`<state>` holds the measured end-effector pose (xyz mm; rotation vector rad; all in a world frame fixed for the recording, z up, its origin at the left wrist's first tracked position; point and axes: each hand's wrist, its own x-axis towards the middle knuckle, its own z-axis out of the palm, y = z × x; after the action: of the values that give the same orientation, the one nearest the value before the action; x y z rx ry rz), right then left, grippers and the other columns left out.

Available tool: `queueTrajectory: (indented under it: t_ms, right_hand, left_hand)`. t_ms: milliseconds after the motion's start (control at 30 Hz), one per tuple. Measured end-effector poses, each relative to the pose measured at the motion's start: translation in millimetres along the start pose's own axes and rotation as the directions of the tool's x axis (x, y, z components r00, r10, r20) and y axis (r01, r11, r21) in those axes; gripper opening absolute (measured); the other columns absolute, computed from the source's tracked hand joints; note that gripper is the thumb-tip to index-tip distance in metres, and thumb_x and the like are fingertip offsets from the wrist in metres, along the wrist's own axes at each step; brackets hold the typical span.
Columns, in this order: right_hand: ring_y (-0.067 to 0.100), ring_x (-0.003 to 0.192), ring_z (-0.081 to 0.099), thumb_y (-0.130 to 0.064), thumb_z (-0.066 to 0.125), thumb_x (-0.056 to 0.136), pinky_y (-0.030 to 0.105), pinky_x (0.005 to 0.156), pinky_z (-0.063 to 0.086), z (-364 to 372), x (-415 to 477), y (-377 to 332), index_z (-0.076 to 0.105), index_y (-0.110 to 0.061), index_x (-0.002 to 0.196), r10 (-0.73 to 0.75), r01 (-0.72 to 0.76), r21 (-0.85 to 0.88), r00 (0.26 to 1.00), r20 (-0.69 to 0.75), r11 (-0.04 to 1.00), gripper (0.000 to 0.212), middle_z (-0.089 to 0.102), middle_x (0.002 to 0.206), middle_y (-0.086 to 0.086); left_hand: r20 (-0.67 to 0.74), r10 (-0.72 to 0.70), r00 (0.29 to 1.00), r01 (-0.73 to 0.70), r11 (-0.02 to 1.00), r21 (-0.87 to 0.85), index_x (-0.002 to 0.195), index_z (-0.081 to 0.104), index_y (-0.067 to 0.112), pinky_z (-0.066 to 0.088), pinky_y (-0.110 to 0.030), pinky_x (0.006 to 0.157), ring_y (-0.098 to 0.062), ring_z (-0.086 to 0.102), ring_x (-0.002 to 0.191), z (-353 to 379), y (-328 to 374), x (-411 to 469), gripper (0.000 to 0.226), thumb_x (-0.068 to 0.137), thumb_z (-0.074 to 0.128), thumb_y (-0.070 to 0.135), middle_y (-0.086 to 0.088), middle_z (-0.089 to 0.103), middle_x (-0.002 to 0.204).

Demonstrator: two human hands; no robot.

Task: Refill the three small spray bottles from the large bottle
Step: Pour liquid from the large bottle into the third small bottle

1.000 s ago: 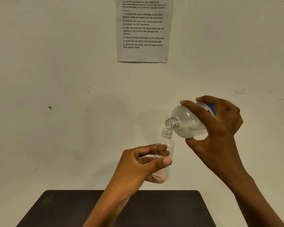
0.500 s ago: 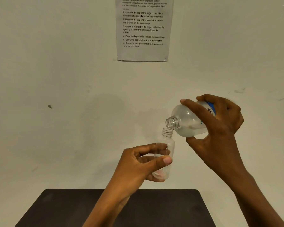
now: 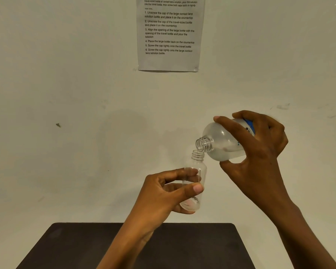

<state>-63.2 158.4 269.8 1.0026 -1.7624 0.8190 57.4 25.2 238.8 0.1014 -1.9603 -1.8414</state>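
Small bottle [image 3: 194, 172], clear, uncapped, near upright, held in air; left hand [image 3: 163, 193] grip curled round its lower body. Large bottle [image 3: 220, 145] tilted neck-down, open mouth just above small bottle's mouth; right hand [image 3: 260, 150] grip closed round its body. Dark bench [image 3: 66, 247] below. Printed instruction sheet [image 3: 169, 61] on wall behind.

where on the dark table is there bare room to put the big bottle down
The dark table shows bare top left of the left arm, and a second patch between it and the right arm. It is crowded above, where the right hand tips the large bottle over the small bottle in the left hand.
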Motion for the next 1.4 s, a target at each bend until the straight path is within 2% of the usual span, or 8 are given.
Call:
queueTrajectory:
  t_ms: [233,367,567,700,833,1000,1267,1400]
  right_hand:
    - [0.026,0.121,0.026,-0.019,0.069,0.059,0.043,0.096,0.026,-0.1,0.7,0.4,0.043,-0.036,0.125,-0.006,0.006,-0.015,1.0,-0.003,1.0,0.072,0.043,0.126,0.007]
    - [0.026,0.121,0.025,-0.019,0.069,0.059,0.042,0.096,0.025,-0.9,0.8,0.1,0.043,-0.036,0.125,-0.007,0.007,-0.016,1.0,-0.004,1.0,0.072,0.043,0.126,0.007]
    - [0.025,0.121,0.024,-0.015,0.073,0.06,0.043,0.097,0.024,-0.7,1.1,0.7,0.043,-0.038,0.126,-0.01,0.01,-0.012,1.0,0.001,1.0,0.076,0.039,0.127,0.003]
    - [0.026,0.121,0.025,-0.012,0.074,0.059,0.045,0.097,0.026,-1.3,0.9,-0.1,0.044,-0.036,0.125,-0.01,0.01,-0.019,1.0,0.004,1.0,0.077,0.041,0.126,0.005]
    - [0.026,0.121,0.026,-0.018,0.068,0.06,0.039,0.096,0.022,-1.2,1.4,-0.7,0.046,-0.035,0.125,-0.012,0.011,-0.027,1.0,-0.009,1.0,0.071,0.043,0.126,0.006]
    - [0.026,0.121,0.025,-0.019,0.068,0.06,0.042,0.097,0.024,-0.2,1.2,0.2,0.042,-0.038,0.126,-0.013,0.013,-0.03,1.0,-0.011,0.999,0.073,0.036,0.126,0.001]
    - [0.026,0.121,0.026,-0.019,0.068,0.06,0.038,0.097,0.021,-1.1,1.8,-0.7,0.044,-0.035,0.125,-0.012,0.012,-0.022,1.0,-0.011,1.0,0.071,0.043,0.126,0.008]
    - [0.026,0.121,0.026,-0.019,0.068,0.06,0.039,0.097,0.022,-1.4,1.4,0.1,0.044,-0.035,0.126,-0.017,0.017,-0.023,1.0,-0.013,1.0,0.072,0.04,0.126,0.004]
  left_hand:
    - [0.015,0.008,1.0,-0.008,1.0,0.01,0.09,0.068,0.033,0.059,-0.027,0.061,-0.004,0.067,0.089,-0.7,0.1,0.2,0.033,0.057,0.07,0.032,0.017,0.071,0.092]
    - [0.003,0.001,1.0,-0.001,1.0,0.014,0.088,0.07,0.033,0.06,-0.03,0.064,-0.013,0.068,0.091,-0.3,-0.5,0.6,0.033,0.055,0.07,0.034,0.013,0.072,0.097]
    - [0.002,0.0,1.0,0.0,1.0,0.012,0.087,0.07,0.033,0.06,-0.032,0.065,-0.016,0.068,0.092,-0.6,-0.7,0.8,0.034,0.053,0.071,0.036,0.009,0.071,0.102]
    - [0.005,0.0,1.0,0.0,1.0,0.007,0.087,0.071,0.033,0.059,-0.03,0.063,-0.011,0.068,0.09,-1.3,-1.3,0.6,0.032,0.054,0.071,0.034,0.011,0.072,0.098]
    - [0.009,-0.002,1.0,0.002,1.0,0.013,0.089,0.069,0.032,0.059,-0.029,0.063,-0.008,0.068,0.091,-0.9,-0.7,0.5,0.034,0.055,0.07,0.033,0.014,0.072,0.096]
    - [0.001,-0.004,1.0,0.004,1.0,0.03,0.096,0.069,0.027,0.06,-0.034,0.068,-0.015,0.068,0.095,-0.1,0.4,-0.2,0.041,0.056,0.07,0.034,0.01,0.071,0.101]
    - [-0.001,-0.006,1.0,0.006,1.0,0.026,0.092,0.069,0.03,0.06,-0.031,0.067,-0.011,0.068,0.093,-0.5,0.0,0.2,0.037,0.056,0.07,0.034,0.012,0.072,0.097]
    - [0.0,-0.008,1.0,0.008,1.0,0.027,0.095,0.069,0.028,0.06,-0.032,0.067,-0.012,0.068,0.092,0.0,0.5,-0.3,0.04,0.055,0.07,0.034,0.01,0.072,0.098]
